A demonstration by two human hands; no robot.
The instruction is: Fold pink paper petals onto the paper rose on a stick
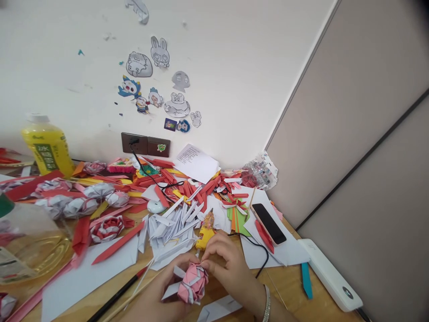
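Note:
Near the bottom centre, my left hand (167, 290) is wrapped round a pink and white folded paper flower (193, 284), with white paper tabs sticking out on its left side. My right hand (225, 264) pinches at the flower's upper edge, thumb and index finger together; a bracelet circles that wrist. Just beyond the fingers lies a yellow glue gun (205, 236), its near end partly hidden by my right hand. A heap of folded white paper strips (174, 228) lies to the left of the glue gun.
Red paper strips and finished paper flowers (107, 228) cover the left side. A yellow drink bottle (48, 147) and a clear jug (31, 246) stand at left. On the right are a phone (268, 223), a black cable and a white power strip (331, 275). A black stick (117, 295) lies in front.

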